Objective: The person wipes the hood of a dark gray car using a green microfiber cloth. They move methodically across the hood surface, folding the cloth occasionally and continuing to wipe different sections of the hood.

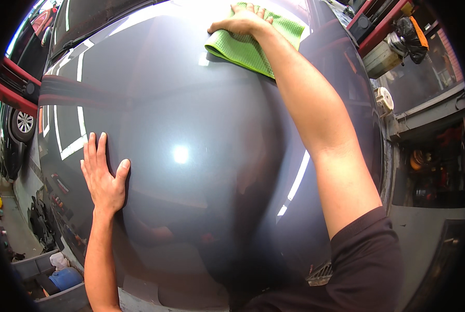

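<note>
A glossy dark grey car hood (191, 114) fills the middle of the view. At its far side, my right hand (241, 22) has hold of a green microfiber cloth (289, 34) and presses it against the paint. The cloth has a waffle texture; its near edge is folded over, and part of it lies under my hand and forearm. My left hand (105, 179) rests open on the left part of the hood, fingers and thumb stretched out, with nothing in it.
Red lift parts (16, 86) stand at the left and upper right. A dark car's wheel (23, 122) shows at far left. Near the lower left is a grey bin (35, 265) with a blue container (66, 279) inside. A black bag (410, 39) hangs at the upper right.
</note>
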Demonstrator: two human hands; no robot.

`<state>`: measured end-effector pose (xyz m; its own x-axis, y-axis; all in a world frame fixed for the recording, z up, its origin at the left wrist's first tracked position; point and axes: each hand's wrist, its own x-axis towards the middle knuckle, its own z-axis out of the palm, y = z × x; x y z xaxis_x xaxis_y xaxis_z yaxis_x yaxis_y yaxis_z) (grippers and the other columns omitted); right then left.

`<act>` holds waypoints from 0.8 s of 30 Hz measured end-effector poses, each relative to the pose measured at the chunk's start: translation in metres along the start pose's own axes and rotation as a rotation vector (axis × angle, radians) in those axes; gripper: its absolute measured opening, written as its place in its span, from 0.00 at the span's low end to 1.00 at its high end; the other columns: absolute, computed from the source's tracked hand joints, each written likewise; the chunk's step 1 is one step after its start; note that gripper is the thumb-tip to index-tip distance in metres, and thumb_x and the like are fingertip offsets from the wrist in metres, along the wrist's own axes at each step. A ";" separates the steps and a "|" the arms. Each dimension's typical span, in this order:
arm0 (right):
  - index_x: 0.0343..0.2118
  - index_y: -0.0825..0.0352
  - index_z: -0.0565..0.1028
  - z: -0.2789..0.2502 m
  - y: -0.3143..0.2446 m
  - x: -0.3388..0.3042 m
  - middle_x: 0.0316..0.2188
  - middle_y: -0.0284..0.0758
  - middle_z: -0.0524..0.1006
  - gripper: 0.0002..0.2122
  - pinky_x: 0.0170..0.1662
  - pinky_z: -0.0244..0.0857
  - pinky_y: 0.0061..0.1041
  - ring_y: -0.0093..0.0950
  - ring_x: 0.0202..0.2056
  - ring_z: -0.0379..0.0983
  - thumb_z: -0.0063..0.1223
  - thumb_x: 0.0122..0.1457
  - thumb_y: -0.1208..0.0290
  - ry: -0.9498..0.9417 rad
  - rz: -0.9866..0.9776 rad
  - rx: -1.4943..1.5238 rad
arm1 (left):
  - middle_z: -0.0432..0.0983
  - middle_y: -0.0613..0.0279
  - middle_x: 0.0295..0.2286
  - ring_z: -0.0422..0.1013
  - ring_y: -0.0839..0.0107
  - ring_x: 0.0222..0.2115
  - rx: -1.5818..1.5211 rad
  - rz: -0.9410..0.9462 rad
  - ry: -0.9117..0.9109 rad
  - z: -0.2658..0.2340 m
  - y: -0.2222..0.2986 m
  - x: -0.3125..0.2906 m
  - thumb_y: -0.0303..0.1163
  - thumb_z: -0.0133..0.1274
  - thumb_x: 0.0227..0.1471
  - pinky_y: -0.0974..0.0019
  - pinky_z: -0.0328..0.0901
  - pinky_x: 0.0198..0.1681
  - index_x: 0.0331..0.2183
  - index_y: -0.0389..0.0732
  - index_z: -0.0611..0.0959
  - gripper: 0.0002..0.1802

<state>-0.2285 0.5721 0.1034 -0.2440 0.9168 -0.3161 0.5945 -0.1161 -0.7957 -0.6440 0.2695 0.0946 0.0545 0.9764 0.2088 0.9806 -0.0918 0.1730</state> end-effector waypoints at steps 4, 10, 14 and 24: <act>0.53 0.56 0.81 -0.003 0.020 0.025 0.65 0.42 0.68 0.24 0.70 0.48 0.41 0.37 0.65 0.59 0.57 0.59 0.47 -0.013 -0.103 0.004 | 0.48 0.56 0.70 0.41 0.53 0.72 -0.014 -0.007 -0.006 -0.001 0.001 0.000 0.63 0.49 0.56 0.37 0.35 0.71 0.69 0.48 0.61 0.47; 0.52 0.57 0.82 -0.006 0.031 0.044 0.64 0.42 0.68 0.22 0.69 0.48 0.42 0.38 0.64 0.59 0.56 0.61 0.49 -0.024 -0.173 0.013 | 0.48 0.55 0.70 0.41 0.53 0.72 -0.012 0.002 0.000 -0.001 0.001 0.000 0.63 0.49 0.56 0.37 0.35 0.71 0.69 0.47 0.62 0.47; 0.52 0.57 0.82 -0.004 0.032 0.048 0.64 0.42 0.68 0.21 0.69 0.47 0.43 0.38 0.64 0.59 0.56 0.62 0.50 -0.074 -0.250 0.029 | 0.48 0.54 0.70 0.41 0.53 0.72 -0.008 0.004 0.002 -0.001 0.000 0.000 0.64 0.48 0.56 0.37 0.35 0.71 0.68 0.47 0.62 0.47; 0.63 0.58 0.66 -0.005 -0.023 -0.020 0.70 0.46 0.54 0.40 0.71 0.35 0.51 0.45 0.70 0.42 0.63 0.48 0.44 0.288 0.024 -0.284 | 0.48 0.55 0.70 0.40 0.53 0.72 -0.001 0.000 -0.001 0.000 0.001 0.000 0.65 0.48 0.56 0.37 0.35 0.71 0.69 0.48 0.62 0.48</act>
<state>-0.2337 0.5580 0.1305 -0.0265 0.9893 -0.1434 0.7951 -0.0660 -0.6028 -0.6432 0.2698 0.0949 0.0546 0.9767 0.2075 0.9804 -0.0919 0.1742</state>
